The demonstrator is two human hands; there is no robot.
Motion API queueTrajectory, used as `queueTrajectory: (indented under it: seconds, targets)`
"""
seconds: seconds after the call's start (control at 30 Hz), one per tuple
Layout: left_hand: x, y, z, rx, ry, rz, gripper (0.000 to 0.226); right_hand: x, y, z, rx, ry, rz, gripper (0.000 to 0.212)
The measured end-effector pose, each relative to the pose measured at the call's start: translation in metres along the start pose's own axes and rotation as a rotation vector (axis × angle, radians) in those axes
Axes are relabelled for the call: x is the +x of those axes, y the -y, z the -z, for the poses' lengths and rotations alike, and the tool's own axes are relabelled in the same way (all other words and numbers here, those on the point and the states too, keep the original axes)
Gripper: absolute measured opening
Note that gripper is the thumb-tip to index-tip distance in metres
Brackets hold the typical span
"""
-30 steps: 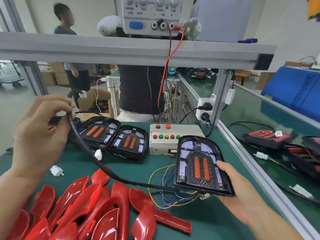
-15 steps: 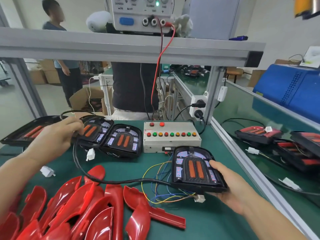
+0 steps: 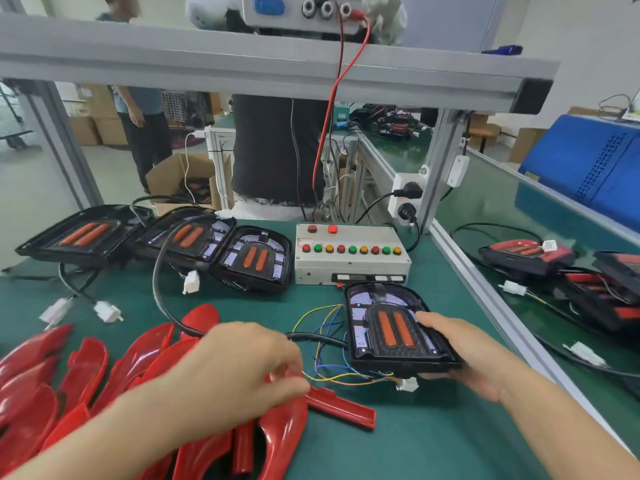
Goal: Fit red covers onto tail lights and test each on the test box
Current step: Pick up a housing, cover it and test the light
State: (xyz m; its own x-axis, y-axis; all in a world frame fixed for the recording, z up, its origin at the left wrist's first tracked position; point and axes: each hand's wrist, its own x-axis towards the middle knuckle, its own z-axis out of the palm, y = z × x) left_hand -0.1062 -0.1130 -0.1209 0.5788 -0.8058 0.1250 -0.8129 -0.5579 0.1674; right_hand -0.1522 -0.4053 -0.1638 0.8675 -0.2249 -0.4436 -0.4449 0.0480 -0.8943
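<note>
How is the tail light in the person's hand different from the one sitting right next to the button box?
The held tail light is gripped by the right hand near the front of the bench; the resting tail light lies untouched left of the test box. The held one's thick black cable loops away leftward; the resting one shows only short wires. Both are black, uncovered, with two orange bars.

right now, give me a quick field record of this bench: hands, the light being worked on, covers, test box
left hand: fingers curled over the red covers, at the thin coloured wires; grip unclear
right hand: holds the uncovered tail light by its right side
tail light: no red cover on; black cable runs off to the left
test box: behind the held light, one top button lit red
other tail lights: three uncovered left of the box
</note>
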Motion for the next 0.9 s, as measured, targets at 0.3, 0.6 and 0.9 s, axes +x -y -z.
queueTrajectory:
  seconds: [0.3,0.6,0.9]
  targets:
    - [0.005,-0.007,-0.031,0.268,0.078,0.345,0.037,-0.017,-0.006,0.003,-0.005,0.023,0.061,0.022]
    - [0.001,-0.011,-0.027,-0.093,0.1,0.384,0.056,-0.017,-0.004,0.002,-0.052,-0.023,0.09,0.021]
    - [0.001,-0.025,-0.034,0.047,0.114,0.456,0.05,-0.015,-0.001,0.005,-0.091,-0.033,0.085,0.021]
